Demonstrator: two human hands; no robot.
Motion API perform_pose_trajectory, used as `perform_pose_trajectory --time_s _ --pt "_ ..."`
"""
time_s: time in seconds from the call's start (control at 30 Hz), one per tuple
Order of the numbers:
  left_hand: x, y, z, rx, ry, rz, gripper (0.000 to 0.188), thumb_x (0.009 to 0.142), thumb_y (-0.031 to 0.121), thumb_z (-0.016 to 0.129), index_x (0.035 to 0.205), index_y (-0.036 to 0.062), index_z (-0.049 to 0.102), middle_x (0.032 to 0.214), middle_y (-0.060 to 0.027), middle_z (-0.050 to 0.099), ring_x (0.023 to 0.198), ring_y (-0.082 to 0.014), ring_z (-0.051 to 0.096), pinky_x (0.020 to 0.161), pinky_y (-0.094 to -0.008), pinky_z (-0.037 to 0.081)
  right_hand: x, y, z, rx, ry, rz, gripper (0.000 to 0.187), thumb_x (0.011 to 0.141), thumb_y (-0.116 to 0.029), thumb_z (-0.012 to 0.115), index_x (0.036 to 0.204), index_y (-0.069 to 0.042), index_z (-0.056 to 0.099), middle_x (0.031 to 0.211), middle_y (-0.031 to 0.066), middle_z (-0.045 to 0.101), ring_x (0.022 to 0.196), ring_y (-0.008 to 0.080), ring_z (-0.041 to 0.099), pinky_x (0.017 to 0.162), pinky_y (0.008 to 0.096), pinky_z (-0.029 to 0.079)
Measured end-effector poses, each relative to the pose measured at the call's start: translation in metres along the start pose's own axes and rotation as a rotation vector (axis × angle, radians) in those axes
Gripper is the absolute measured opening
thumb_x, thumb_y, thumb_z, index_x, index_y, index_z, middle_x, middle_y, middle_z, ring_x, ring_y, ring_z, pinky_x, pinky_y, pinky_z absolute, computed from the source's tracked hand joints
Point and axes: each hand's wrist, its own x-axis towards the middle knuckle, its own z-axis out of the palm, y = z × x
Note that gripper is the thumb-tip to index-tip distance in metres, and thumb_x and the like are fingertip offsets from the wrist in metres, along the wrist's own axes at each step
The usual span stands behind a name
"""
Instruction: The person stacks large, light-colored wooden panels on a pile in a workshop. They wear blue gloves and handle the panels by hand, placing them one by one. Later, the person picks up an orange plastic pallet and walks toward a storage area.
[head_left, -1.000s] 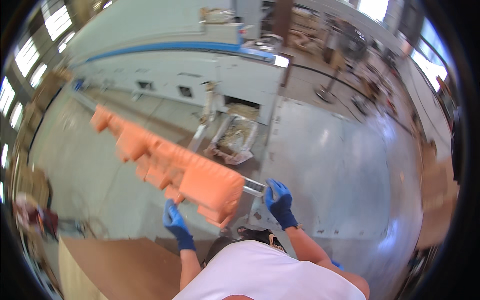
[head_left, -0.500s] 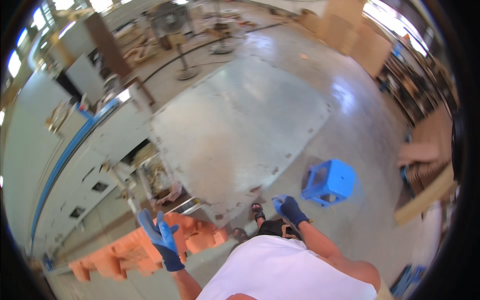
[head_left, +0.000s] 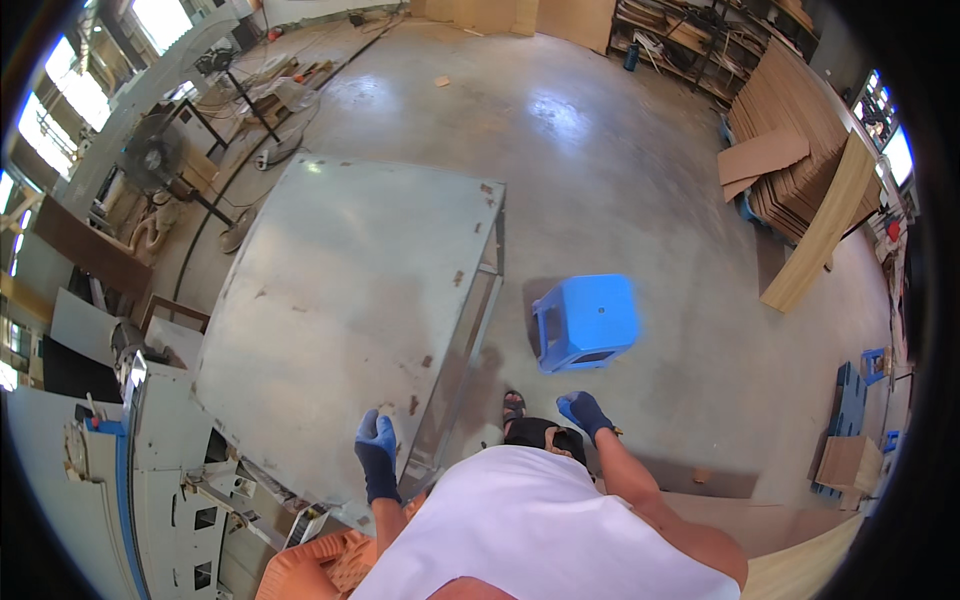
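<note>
My left hand (head_left: 376,447), in a blue work glove, hangs over the near right corner of a large metal-topped table (head_left: 330,280). Its fingers point forward, loosely bent, with nothing between them; whether it touches the top I cannot tell. My right hand (head_left: 584,412), gloved in the same blue, is held in front of my right hip. Its fingers are slightly curled and nothing shows in them. Just ahead of that hand, a blue plastic stool (head_left: 592,318) stands on the floor.
Orange plastic pallet (head_left: 315,565) lies low at my left, beside a white machine (head_left: 175,480). A pedestal fan (head_left: 155,160) stands beyond the table. Stacked brown boards (head_left: 785,140) and a long wooden plank (head_left: 825,225) are at the right; shelves (head_left: 690,45) line the back.
My view has turned to the right, so the table and stool sit further left. My left hand has come from above the orange pallet to the table corner, its fingers less spread.
</note>
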Motion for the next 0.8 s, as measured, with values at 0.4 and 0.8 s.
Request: perform_pose_trajectory --time_s 0.4,0.8 --pt "0.15 0.061 0.169 0.281 0.066 0.151 0.041 0.085 0.022 0.065 0.115 -0.0056 0.062 0.114 -0.0234 0.065 0.107 -0.0318 0.063 0.094 -0.0377 0.047 0.124 0.11 -0.051 0.305 0.09 0.3 0.031 0.087 -0.027 0.061 0.101 0.0 0.07 0.077 0.011 0.069 0.065 0.0197 0.064 0.064 0.0315 0.051" --pt "0.328 0.231 0.38 0.326 0.026 0.377 0.038 0.083 0.015 0.065 0.115 -0.006 0.061 0.124 -0.0285 0.056 0.12 -0.0387 0.051 0.102 -0.0422 0.041 0.194 0.071 -0.179 0.744 0.027 0.96 0.028 0.087 -0.033 0.057 0.096 -0.01 0.069 0.083 0.0039 0.072 0.068 0.0159 0.065 0.053 0.0311 0.047"
